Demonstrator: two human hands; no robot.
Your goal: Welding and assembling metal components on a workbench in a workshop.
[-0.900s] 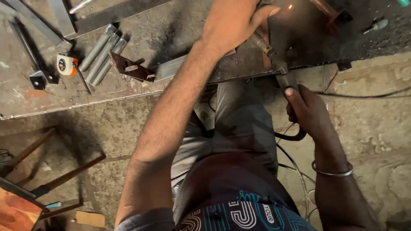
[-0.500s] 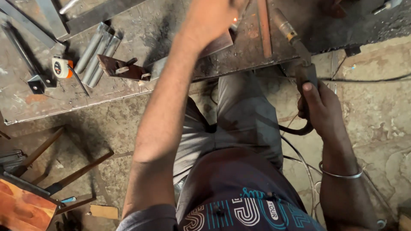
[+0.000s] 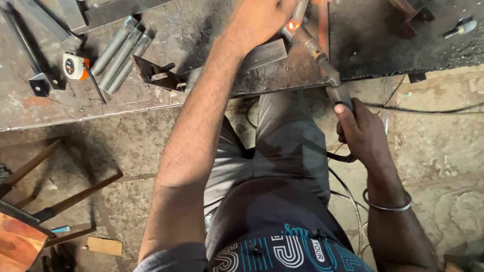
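My right hand [image 3: 360,132] grips the dark handle of a welding torch [image 3: 322,63] at the edge of a steel workbench [image 3: 75,108]. The torch's nozzle points up and left to an orange glow [image 3: 292,25]. My left hand [image 3: 262,17] reaches over the bench at the top edge and holds a metal piece right beside the glow; its fingers are partly cut off by the frame. A flat steel bar [image 3: 262,55] lies under my left forearm. A black cable [image 3: 340,157] hangs from the torch past my knee.
On the bench's left lie three grey metal tubes [image 3: 118,58], a tape measure [image 3: 74,66], a rusty bracket [image 3: 156,75] and steel bars [image 3: 30,43]. Rusty rods [image 3: 75,196] and a wooden piece [image 3: 20,244] lie on the stone floor at lower left. A steel bangle [image 3: 388,205] circles my right wrist.
The torch has swung up and left onto the bench, with its tip now at the glowing spot by my left hand. My view has shifted slightly downward.
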